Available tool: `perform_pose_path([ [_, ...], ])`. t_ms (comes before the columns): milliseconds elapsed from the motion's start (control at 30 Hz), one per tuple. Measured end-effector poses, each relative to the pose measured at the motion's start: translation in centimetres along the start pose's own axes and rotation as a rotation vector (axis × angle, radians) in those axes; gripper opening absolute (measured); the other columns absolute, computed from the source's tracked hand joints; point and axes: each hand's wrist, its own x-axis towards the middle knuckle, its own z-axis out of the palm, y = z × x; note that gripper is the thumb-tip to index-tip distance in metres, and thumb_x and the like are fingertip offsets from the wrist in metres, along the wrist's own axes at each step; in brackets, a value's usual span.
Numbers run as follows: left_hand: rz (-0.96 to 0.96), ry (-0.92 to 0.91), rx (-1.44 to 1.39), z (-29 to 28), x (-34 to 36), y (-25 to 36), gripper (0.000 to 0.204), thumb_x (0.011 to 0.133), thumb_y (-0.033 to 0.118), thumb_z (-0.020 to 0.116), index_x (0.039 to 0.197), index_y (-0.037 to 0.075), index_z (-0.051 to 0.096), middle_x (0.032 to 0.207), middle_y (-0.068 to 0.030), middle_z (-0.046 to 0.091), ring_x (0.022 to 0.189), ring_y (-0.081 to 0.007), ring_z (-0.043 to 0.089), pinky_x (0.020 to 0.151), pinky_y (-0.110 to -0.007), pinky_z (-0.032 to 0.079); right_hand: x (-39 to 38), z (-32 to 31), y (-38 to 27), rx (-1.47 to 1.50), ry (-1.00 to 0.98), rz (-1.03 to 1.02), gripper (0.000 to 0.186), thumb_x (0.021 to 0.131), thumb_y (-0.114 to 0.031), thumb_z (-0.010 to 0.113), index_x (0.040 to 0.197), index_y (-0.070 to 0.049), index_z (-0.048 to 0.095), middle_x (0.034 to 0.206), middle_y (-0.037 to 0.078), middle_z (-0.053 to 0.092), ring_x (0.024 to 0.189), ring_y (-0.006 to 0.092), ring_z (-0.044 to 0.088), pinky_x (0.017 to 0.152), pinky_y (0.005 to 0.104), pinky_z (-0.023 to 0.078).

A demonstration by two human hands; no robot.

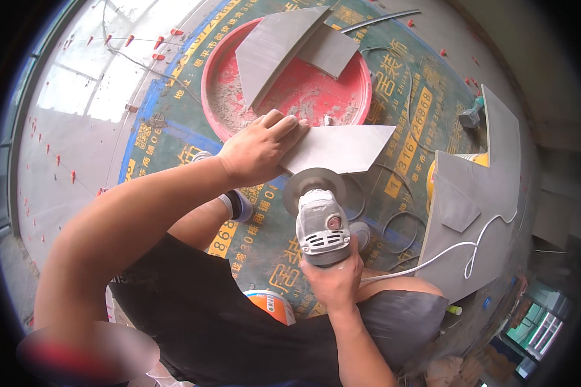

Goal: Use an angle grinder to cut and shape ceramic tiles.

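Note:
My right hand grips a dusty white angle grinder by its rear body. Its round disc is level with the near edge of a light grey cut tile piece; whether they touch I cannot tell. My left hand holds this piece at its left end, with the fingers bent over the top. The piece lies at the near rim of a red round basin. Inside the basin are grey mortar residue and a larger angled tile piece, with a smaller tile piece beside it.
Large cut tiles lean at the right over a yellow bucket, crossed by a white cord. A green-handled tool lies behind. An orange-and-white bucket stands near my legs. Red levelling wedges dot the tiled floor left of the green protective sheet.

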Motion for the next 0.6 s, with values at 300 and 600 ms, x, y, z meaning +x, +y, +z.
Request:
perform_pose_path([
  [300, -0.002, -0.030, -0.009, 0.0, 0.2, 0.0, 0.083, 0.067, 0.015, 0.083, 0.142, -0.004, 0.054, 0.124, -0.0142, 0.054, 0.112, -0.0328, 0.054, 0.100, -0.040, 0.050, 0.3, -1.5, 0.0, 0.044, 0.107, 0.102, 0.060, 0.066, -0.013, 0.087, 0.117, -0.001, 0.056, 0.101, 0.018, 0.072, 0.093, 0.0359, 0.072, 0.084, 0.0445, 0.055],
  [600, 0.008, -0.019, -0.001, 0.1, 0.1, -0.1, 0.082, 0.068, 0.015, 0.083, 0.142, -0.004, 0.054, 0.123, -0.0145, 0.054, 0.110, -0.0328, 0.054, 0.099, -0.041, 0.050, 1.1, -3.1, -0.3, 0.288, 0.053, 0.241, 0.038, 0.076, -0.002, 0.078, 0.112, 0.003, 0.067, 0.104, 0.009, 0.072, 0.091, 0.0173, 0.068, 0.086, 0.0344, 0.054],
])
